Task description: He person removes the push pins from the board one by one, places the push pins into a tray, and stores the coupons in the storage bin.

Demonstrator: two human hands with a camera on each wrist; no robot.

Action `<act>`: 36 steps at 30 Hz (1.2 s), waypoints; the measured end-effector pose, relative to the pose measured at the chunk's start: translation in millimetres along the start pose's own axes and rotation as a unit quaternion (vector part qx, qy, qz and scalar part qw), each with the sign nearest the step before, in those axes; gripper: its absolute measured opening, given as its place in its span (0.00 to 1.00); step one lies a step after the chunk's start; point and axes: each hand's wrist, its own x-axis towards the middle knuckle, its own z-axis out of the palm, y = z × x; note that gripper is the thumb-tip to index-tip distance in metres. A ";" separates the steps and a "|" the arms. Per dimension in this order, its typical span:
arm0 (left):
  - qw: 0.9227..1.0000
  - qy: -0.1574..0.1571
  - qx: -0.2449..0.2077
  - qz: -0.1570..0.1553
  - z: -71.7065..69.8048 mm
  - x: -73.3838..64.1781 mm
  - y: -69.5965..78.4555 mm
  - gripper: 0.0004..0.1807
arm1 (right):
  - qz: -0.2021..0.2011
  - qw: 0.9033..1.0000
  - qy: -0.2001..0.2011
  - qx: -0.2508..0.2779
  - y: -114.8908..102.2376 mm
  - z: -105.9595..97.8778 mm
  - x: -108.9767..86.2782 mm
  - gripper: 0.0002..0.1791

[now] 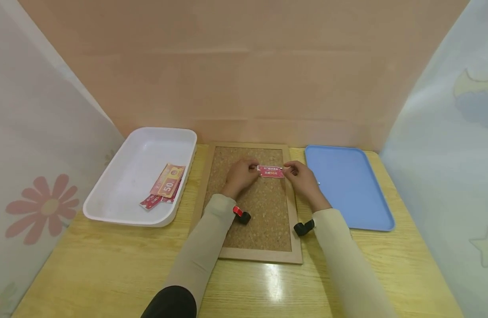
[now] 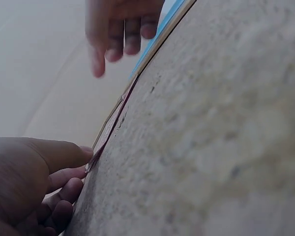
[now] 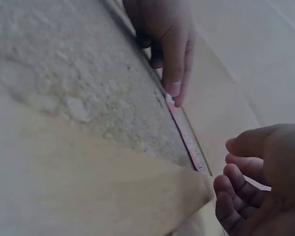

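A pink-red paper coupon [image 1: 271,172] with white and yellow print lies on the upper part of a cork board [image 1: 260,221] with a wooden frame. My left hand [image 1: 242,176] pinches the coupon's left end between thumb and finger, seen close up in the left wrist view. Just past the coupon's right end is my right hand [image 1: 303,179], over the board's frame. In the right wrist view its fingers [image 3: 236,179] are loosely bent, apart from the coupon, with nothing between them. A small shiny spot shows at the coupon's upper right corner.
To the left stands a white plastic tub [image 1: 117,185] with several coupons [image 1: 167,181], yellow and red, overlapping inside it. A blue tray [image 1: 353,190] lies on the right, a small shiny bit near its left edge. Wooden table [image 1: 244,291]; a tan wall closes the back.
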 end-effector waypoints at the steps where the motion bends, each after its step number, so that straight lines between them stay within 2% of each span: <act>1: 1.000 0.001 0.001 0.003 0.4 -0.2 0.5 0.19 | -0.004 1.000 -0.002 -0.013 -0.7 0.3 2.8 0.19; 11: 1.000 0.005 0.006 0.007 6.7 2.3 1.5 0.20 | 0.001 0.996 0.000 -0.089 2.0 4.1 24.0 0.15; 19: 1.000 -0.004 0.002 0.007 7.9 -0.5 5.0 0.19 | 0.022 0.996 -0.016 -0.088 9.6 7.0 28.2 0.10; 28: 1.000 -0.001 0.006 0.007 8.0 -1.5 5.9 0.20 | 0.007 0.993 -0.023 -0.111 8.5 5.0 30.1 0.10; 36: 1.000 -0.002 0.008 0.002 6.9 -3.0 3.9 0.21 | 0.009 0.994 -0.031 -0.103 7.4 5.9 31.9 0.11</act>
